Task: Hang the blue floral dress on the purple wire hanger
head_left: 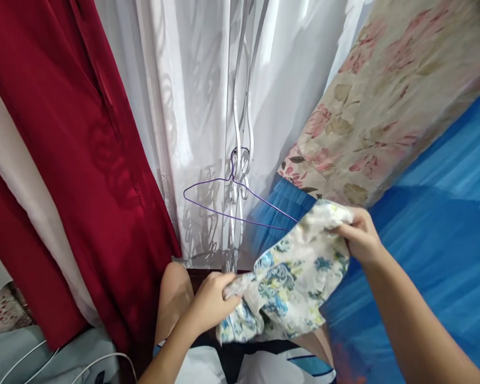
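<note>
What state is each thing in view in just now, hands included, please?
Left hand: grip closed on the cloth's lower left end
Right hand: grip closed on its upper right end
Blue-flowered cloth: held in both hands, creased
Purple hanger: upright, right end hidden behind the cloth
White fabric: hanging in folds
Red fabric: hanging in folds
Pink-flowered fabric: hanging
Blue fabric: draped

Red drape (92,122): we are seeing it hanging at left. White curtain (196,106): hanging behind, centre. Pink-flowered cloth (372,106): slanting upper right, bordering blue fabric (444,240). White cords (111,354): we are finding them curving over grey fabric (8,341), lower left.
</note>
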`<action>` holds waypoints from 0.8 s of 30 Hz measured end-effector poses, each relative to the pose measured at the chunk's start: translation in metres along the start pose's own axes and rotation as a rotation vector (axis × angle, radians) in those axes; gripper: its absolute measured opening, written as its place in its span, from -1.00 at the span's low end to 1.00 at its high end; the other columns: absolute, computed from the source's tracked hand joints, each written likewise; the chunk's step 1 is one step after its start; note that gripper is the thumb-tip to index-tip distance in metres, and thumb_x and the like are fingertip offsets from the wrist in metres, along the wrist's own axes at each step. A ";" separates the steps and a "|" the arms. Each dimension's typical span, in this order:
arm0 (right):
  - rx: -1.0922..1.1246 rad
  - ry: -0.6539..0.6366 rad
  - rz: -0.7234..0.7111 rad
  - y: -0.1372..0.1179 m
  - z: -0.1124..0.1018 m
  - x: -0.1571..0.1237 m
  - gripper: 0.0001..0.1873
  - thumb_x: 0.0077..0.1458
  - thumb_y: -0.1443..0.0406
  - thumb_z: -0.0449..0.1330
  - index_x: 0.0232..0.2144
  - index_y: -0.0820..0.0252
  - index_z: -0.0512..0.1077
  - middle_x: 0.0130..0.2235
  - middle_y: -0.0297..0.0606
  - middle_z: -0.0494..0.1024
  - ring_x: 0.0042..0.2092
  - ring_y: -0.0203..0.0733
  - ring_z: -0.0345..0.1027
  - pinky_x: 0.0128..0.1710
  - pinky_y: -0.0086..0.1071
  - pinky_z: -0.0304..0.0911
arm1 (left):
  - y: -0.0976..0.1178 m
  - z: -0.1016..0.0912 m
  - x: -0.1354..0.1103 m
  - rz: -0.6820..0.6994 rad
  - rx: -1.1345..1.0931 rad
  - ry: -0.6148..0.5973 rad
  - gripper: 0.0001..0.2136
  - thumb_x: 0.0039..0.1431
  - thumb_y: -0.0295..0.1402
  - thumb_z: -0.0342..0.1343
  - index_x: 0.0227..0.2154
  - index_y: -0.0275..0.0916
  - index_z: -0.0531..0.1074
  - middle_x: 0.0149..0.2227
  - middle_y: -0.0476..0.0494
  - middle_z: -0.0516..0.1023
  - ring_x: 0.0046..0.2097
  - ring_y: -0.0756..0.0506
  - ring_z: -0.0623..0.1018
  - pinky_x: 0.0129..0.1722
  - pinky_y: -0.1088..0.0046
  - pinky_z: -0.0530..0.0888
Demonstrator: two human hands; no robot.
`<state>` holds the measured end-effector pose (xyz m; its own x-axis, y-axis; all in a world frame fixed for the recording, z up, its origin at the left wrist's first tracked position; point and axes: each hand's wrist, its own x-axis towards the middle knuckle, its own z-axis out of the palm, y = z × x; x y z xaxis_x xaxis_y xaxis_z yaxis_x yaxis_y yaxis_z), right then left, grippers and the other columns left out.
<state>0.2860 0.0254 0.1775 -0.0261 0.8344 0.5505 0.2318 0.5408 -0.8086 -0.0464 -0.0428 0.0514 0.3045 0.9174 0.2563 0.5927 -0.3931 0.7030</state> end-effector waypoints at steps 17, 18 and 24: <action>0.293 -0.498 0.338 0.004 0.092 0.086 -0.59 -0.15 0.20 0.34 -0.19 0.25 0.53 -0.53 -0.42 0.48 -0.59 -0.38 0.20 -0.59 -0.47 0.04 | -0.091 -0.126 0.062 0.246 0.428 0.203 -0.91 0.16 -0.36 0.12 -0.39 -0.18 0.52 -0.28 -0.10 0.56 -0.12 -0.16 0.48 -0.02 0.29 0.32; 0.305 -0.502 0.340 0.003 0.091 0.086 -0.61 -0.16 0.23 0.35 -0.20 0.25 0.53 -0.48 -0.39 0.52 -0.56 -0.37 0.25 -0.57 -0.47 0.07 | -0.105 -0.132 0.067 0.242 0.468 0.170 -0.90 0.16 -0.39 0.10 -0.38 -0.17 0.52 -0.25 -0.10 0.56 -0.09 -0.18 0.48 0.02 0.24 0.31; 0.404 -0.546 0.392 0.004 0.090 0.094 -0.79 -0.13 0.32 0.35 -0.35 0.21 0.52 -0.28 -0.28 0.63 -0.33 -0.23 0.46 -0.37 -0.47 0.28 | -0.126 -0.176 0.117 0.207 0.393 0.380 -0.76 0.27 -0.40 -0.11 -0.14 -0.18 0.45 -0.07 -0.16 0.54 -0.01 -0.18 0.48 0.01 0.25 0.35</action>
<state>0.1969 0.1158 0.2077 -0.5145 0.8499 0.1135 -0.0455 0.1051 -0.9934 -0.2169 0.1246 0.1096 0.1975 0.7481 0.6335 0.8034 -0.4938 0.3327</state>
